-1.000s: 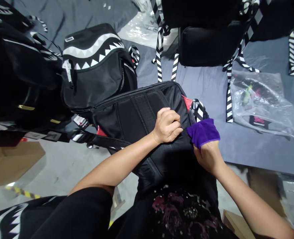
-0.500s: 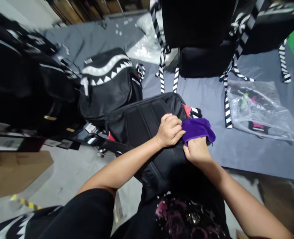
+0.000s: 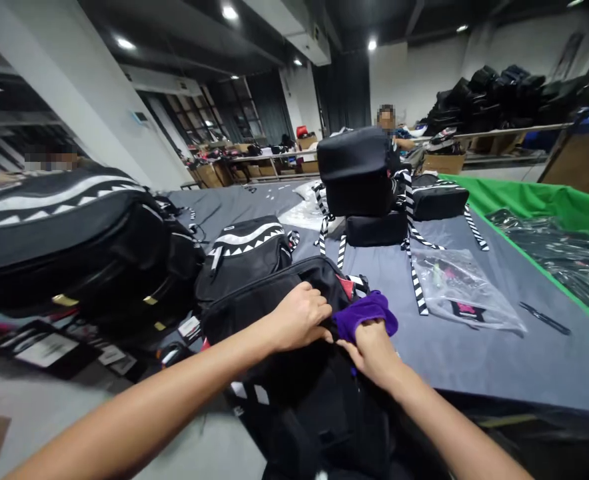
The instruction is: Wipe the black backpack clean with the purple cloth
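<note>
A black backpack (image 3: 259, 287) lies across the near table edge against my body, with a red corner patch and a black-and-white striped strap at its right end. My left hand (image 3: 299, 319) is closed on the backpack's fabric near that end, its fingers curled down. Just to the right, my right hand (image 3: 374, 350) grips a bunched purple cloth (image 3: 359, 315), pressed to the backpack's right side. The cloth covers some of the right fingers. Behind it lies another black backpack (image 3: 247, 267) with a white zigzag tooth pattern.
Several dark backpacks (image 3: 99, 247) crowd the left side. Stacked black bags (image 3: 354, 190) with striped straps stand at the back. To the right lie a clear plastic bag (image 3: 474, 293), a dark pen-like tool (image 3: 544, 318) and a green cloth (image 3: 539, 207). A person (image 3: 399, 142) is at the far side.
My view has tilted up from the floor and table to the room beyond. The left hand's fingers are more curled into the backpack. The right hand still grips the purple cloth.
</note>
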Motion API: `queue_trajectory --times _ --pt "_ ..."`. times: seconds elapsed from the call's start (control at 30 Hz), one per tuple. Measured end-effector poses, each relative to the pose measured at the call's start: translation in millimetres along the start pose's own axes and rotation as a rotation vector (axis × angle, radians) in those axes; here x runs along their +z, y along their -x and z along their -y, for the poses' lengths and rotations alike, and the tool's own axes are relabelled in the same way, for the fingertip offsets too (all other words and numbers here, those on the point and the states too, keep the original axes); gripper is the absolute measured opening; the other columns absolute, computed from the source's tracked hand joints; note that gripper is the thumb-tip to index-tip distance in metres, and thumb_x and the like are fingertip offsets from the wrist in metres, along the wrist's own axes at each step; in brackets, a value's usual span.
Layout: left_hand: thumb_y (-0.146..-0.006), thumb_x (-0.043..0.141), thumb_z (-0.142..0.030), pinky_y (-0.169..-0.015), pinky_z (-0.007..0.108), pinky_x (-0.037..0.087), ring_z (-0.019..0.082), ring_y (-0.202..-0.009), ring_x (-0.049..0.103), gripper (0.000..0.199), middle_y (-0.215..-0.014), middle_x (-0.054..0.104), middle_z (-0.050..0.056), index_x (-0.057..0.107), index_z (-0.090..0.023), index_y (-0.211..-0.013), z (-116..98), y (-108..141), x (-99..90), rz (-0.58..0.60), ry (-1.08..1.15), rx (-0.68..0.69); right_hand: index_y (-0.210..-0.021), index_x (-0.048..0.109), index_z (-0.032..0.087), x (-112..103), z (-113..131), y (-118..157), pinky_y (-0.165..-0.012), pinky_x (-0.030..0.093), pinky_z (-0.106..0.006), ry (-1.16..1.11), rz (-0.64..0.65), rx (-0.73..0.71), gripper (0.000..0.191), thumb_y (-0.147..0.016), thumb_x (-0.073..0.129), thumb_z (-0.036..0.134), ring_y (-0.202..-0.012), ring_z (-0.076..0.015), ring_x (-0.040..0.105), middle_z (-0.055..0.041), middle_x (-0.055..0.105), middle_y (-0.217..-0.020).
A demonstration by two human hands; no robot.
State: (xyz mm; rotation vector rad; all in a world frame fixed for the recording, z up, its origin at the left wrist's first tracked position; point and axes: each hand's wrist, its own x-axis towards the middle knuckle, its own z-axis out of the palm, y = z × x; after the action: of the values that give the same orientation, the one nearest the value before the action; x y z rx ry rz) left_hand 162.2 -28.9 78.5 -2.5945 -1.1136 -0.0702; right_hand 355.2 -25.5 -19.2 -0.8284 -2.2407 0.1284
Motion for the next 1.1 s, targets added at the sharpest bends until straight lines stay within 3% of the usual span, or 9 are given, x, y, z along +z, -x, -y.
queue_trajectory --times 0.13,0.23,0.37,0.47,0.6,0.77,0.83,0.93,1.1 --pt "-0.082 0.062 -0.053 -0.067 0.033 0.032 0.016 -0.064 0.054 0.041 -0.064 0.06 0.001 0.056 -0.017 -0.065 -33.5 15.9 -44.0 -0.209 -0.075 -0.068 -0.1 0.064 0.016 -39.5 5.3 5.9 -0.082 0.047 -0.043 0.003 -0.268 -0.175 0.017 -0.087 0.056 0.022 -0.087 -0.0277 0.061 -0.0112 0.068 -0.09" --pt "-0.083 0.06 -0.055 -0.064 0.034 0.031 0.016 -0.063 0.054 0.043 -0.063 0.06 0.001 0.056 -0.017 -0.065 -51.9 22.4 -62.8 -0.304 -0.084 -0.178 -0.1 0.063 0.015 -68.7 16.5 0.2 -0.083 0.046 -0.044 0.043 -0.289 -0.229 0.016 -0.086 0.057 0.022 -0.088 -0.0289 0.061 -0.012 0.067 -0.09" --pt "-0.083 0.053 -0.064 -0.062 0.034 0.032 0.018 -0.065 0.059 0.05 -0.066 0.064 0.003 0.059 -0.017 -0.068 -78.1 31.3 -53.2 -0.261 0.035 -0.345 -0.101 0.061 0.016 -87.9 16.2 4.0 -0.084 0.045 -0.045 0.087 -0.158 -0.322 0.017 -0.086 0.059 0.023 -0.091 -0.0294 0.059 -0.0124 0.065 -0.095" --pt "-0.083 0.053 -0.063 -0.062 0.033 0.038 0.022 -0.073 0.065 0.048 -0.075 0.069 0.005 0.063 -0.017 -0.076 -86.2 36.9 -27.7 -0.044 0.232 -0.496 -0.096 0.059 0.015 -77.2 0.0 18.0 -0.078 0.045 -0.044 0.135 -0.065 -0.328 0.017 -0.088 0.06 0.029 -0.084 -0.0292 0.059 -0.0122 0.064 -0.088" --pt "-0.092 0.051 -0.041 -0.072 0.029 0.045 0.021 -0.095 0.067 0.026 -0.103 0.072 0.004 0.066 -0.021 -0.102 -66.0 45.8 -2.5 0.139 0.527 -0.495 -0.103 0.056 0.015 -50.1 -14.5 25.8 -0.08 0.046 -0.044 0.149 -0.016 -0.201 0.022 -0.088 0.06 0.029 -0.088 -0.0297 0.059 -0.0124 0.065 -0.091" --pt "-0.091 0.051 -0.023 -0.093 0.034 0.045 0.02 -0.111 0.059 0.023 -0.119 0.065 0.008 0.063 -0.019 -0.11 -30.2 60.1 1.0 -0.135 0.502 -0.429 -0.11 0.058 0.014 -29.7 3.5 12.8 -0.088 0.043 -0.046 0.146 -0.03 -0.253 0.024 -0.089 0.057 0.024 -0.092 -0.0295 0.06 -0.0136 0.067 -0.097" --pt "-0.084 0.063 -0.026 -0.104 0.043 0.037 0.027 -0.13 0.043 0.05 -0.142 0.047 0.014 0.049 -0.019 -0.132 -17.3 59.2 2.1 -0.195 0.395 -0.473 -0.105 0.06 0.014 -24.5 12.0 7.5 -0.086 0.043 -0.045 0.183 0.019 -0.272 0.019 -0.089 0.056 0.022 -0.087 -0.0286 0.061 -0.0131 0.067 -0.093" --pt "-0.073 0.074 -0.039 -0.109 0.051 0.028 0.034 -0.142 0.022 0.098 -0.156 0.021 0.019 0.016 -0.021 -0.15 1.3 41.7 11.5 -0.002 0.37 -0.447 -0.106 0.06 0.014 -17.8 18.8 2.9 -0.084 0.042 -0.044 0.198 0.105 -0.239 0.02 -0.089 0.056 0.024 -0.088 -0.0298 0.061 -0.0133 0.067 -0.095" --pt "-0.06 0.081 -0.045 -0.109 0.054 0.024 0.038 -0.141 0.02 0.12 -0.155 0.022 0.02 0.009 -0.016 -0.151 20.7 -9.3 51.6 0.182 0.204 -0.416 -0.104 0.058 0.016 -10.2 17.3 6.2 -0.083 0.043 -0.04 0.012 0.156 -0.188 0.016 -0.089 0.053 0.017 -0.083 -0.0255 0.061 -0.0093 0.067 -0.09"
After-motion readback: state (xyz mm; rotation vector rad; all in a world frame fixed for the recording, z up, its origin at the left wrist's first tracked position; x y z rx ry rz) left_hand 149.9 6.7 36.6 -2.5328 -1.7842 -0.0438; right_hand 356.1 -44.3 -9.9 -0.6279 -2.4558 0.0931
